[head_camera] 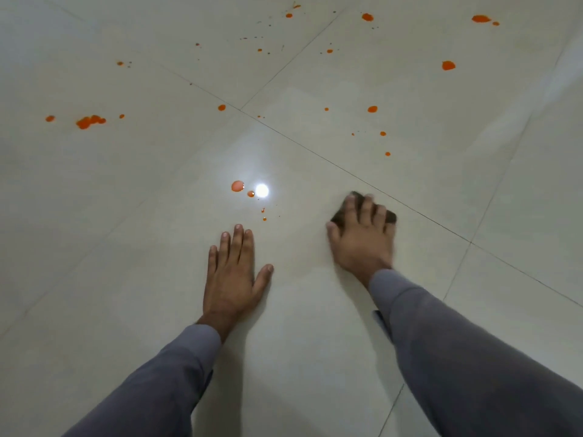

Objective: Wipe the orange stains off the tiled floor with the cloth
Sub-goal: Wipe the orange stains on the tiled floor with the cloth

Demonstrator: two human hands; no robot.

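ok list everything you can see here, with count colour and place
tiled floor: one, pale glossy, fills the view
orange stains: many, scattered over the far tiles, two drops near the middle
light glare: one, white, beside those drops
cloth: one, dark, under the right hand
left hand: flat on the floor, fingers spread, empty
right hand: pressing on the cloth
sleeves: two, grey, at the bottom

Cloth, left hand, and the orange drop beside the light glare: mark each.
cloth (390, 216): head view, dark corner past the fingers.
left hand (232, 279): head view, back of hand.
orange drop (237, 186): head view, its centre.
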